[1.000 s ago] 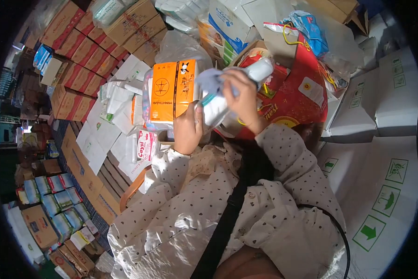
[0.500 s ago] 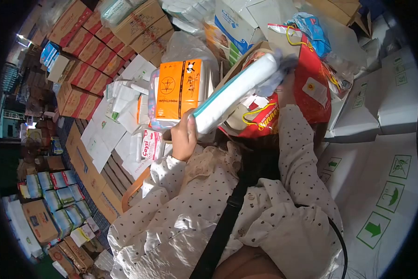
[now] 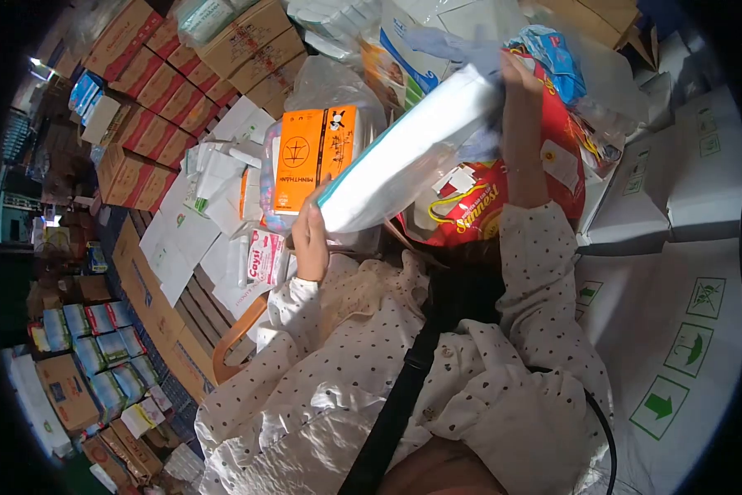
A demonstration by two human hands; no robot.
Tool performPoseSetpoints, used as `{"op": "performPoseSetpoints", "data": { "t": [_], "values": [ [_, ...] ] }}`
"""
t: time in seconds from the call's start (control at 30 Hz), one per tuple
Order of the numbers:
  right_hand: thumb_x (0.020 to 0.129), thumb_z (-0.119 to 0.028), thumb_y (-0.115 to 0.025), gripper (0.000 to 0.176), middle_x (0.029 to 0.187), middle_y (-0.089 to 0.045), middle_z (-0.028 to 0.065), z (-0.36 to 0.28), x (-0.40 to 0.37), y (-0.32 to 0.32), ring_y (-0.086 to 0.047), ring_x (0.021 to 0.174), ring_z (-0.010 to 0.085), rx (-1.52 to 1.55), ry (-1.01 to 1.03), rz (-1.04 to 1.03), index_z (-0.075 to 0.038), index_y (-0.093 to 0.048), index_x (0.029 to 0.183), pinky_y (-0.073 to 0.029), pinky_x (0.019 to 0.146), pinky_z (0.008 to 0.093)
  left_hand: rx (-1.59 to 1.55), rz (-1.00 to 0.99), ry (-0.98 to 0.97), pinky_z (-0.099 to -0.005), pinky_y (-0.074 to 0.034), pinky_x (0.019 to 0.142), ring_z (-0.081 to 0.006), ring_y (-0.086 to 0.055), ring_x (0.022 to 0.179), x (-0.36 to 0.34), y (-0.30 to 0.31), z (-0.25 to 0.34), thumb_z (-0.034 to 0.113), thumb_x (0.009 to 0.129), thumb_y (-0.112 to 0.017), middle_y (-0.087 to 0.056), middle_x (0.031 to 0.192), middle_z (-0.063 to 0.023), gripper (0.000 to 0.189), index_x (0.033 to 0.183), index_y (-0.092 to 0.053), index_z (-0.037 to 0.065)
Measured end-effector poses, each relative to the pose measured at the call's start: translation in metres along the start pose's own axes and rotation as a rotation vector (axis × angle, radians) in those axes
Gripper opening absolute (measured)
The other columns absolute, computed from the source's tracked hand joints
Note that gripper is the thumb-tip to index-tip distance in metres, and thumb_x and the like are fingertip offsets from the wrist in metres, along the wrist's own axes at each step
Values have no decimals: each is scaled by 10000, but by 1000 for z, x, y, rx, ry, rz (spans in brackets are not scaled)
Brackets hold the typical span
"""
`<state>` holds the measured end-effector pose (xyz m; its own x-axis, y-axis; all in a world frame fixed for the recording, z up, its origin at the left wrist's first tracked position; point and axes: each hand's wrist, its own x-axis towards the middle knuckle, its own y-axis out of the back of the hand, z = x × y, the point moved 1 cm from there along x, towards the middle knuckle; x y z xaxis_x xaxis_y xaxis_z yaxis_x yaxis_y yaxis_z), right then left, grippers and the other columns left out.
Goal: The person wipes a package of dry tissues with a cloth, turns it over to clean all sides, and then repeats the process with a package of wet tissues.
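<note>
A long white package with a teal edge slants across the middle, over an open red bag marked "Sunnest". Its lower-left end is gripped by my left hand, fingers wrapped round it, beside an orange pack. At the upper-right end is my right hand, touching or nearly touching the package; motion blur hides its fingers. Blurred bluish-grey material shows around that end, above and below the package; what it is cannot be made out.
Stacked cartons stand at the upper left, with white papers beside them. A pink and white "Caysi" pack lies near my left wrist. Large white cartons with green symbols fill the right side. A blue plastic packet lies upper right.
The white package's near end has moved a little left with my left hand. My right hand has risen, and the bluish-grey material has spread up and left. More of the package's broad face shows.
</note>
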<state>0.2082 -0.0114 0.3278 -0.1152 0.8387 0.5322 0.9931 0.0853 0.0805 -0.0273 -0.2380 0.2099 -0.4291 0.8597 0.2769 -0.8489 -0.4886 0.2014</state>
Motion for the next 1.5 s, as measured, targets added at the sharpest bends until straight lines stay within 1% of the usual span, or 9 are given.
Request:
{"op": "performPoseSetpoints", "data": {
  "t": [0.47, 0.53, 0.73, 0.87, 1.0, 1.03, 1.17, 1.37, 1.5],
  "values": [
    [864, -206, -693, 196, 800, -695, 73, -104, -19, -22, -607, 671, 117, -25, 476, 128, -21, -704, 925, -478, 643, 259, -225, -213, 143, -331, -376, 1032, -213, -526, 1198, -4, -42, -20, 292, 1043, -435, -597, 1259, -159, 448, 1322, -515, -50],
    [817, -186, -733, 136, 773, -696, 85, -92, -29, -33, -657, 656, 197, -442, 516, 132, -60, -711, 865, -504, 627, 295, -274, -263, 128, -315, -413, 995, -212, -574, 1138, -8, -59, -48, 206, 1023, -477, -641, 1196, -161, 374, 1268, -563, -63],
    [811, -179, -704, 102, 750, -683, 122, -6, -66, -46, -668, 682, 312, -602, 408, 154, -80, -708, 838, -520, 638, 375, -94, -458, 39, -324, -434, 974, -221, -597, 1102, -17, -66, -83, 157, 994, -510, -662, 1155, -196, 346, 1224, -586, -90],
    [859, -231, -654, 202, 749, -656, 196, 22, -85, -58, -659, 724, 379, -554, 55, -3, -35, -698, 871, -511, 645, 404, 201, -488, 80, -329, -508, 818, -221, -670, 907, 10, -70, -61, 141, 969, -540, -701, 989, -221, 315, 1190, -609, -72],
    [914, -220, -598, 239, 782, -662, 204, 39, -69, -40, -651, 717, 385, -357, 142, 187, 7, -669, 893, -494, 650, 409, 158, -394, 37, -319, -514, 788, -204, -676, 871, 7, -67, -95, 109, 956, -555, -704, 942, -213, 275, 1150, -627, -73],
    [925, -221, -585, 249, 787, -656, 201, 15, -69, -20, -636, 703, 362, -334, 122, 305, 17, -655, 907, -485, 656, 407, 107, -329, -30, -371, -532, 768, -371, -689, 881, -13, -65, -81, 76, 910, -584, -683, 938, -246, 231, 1094, -653, -44],
    [965, -284, -539, 335, 777, -620, 184, 32, -5, 16, -582, 682, 272, -92, 54, 544, 40, -618, 940, -459, 658, 376, 102, -292, -70, -374, -537, 801, -371, -685, 921, -33, -61, -91, 57, 904, -586, -687, 980, -247, 216, 1076, -662, -50],
    [989, -374, -479, 434, 823, -657, 139, 98, 59, -4, -574, 762, 188, -174, 17, 304, 29, -639, 1001, -454, 717, 335, 194, -181, -278, -375, -548, 792, -371, -692, 910, -40, -62, -72, 63, 910, -586, -686, 986, -252, 211, 1071, -671, -45],
    [966, -439, -523, 490, 970, -692, 97, 115, 59, -33, -604, 897, 165, -262, -229, -378, 8, -663, 1110, -455, 825, 286, 176, -197, -204, -380, -533, 839, -354, -694, 959, -47, -65, -71, 51, 913, -592, -687, 979, -276, 213, 1064, -670, -79]
  ]
}}
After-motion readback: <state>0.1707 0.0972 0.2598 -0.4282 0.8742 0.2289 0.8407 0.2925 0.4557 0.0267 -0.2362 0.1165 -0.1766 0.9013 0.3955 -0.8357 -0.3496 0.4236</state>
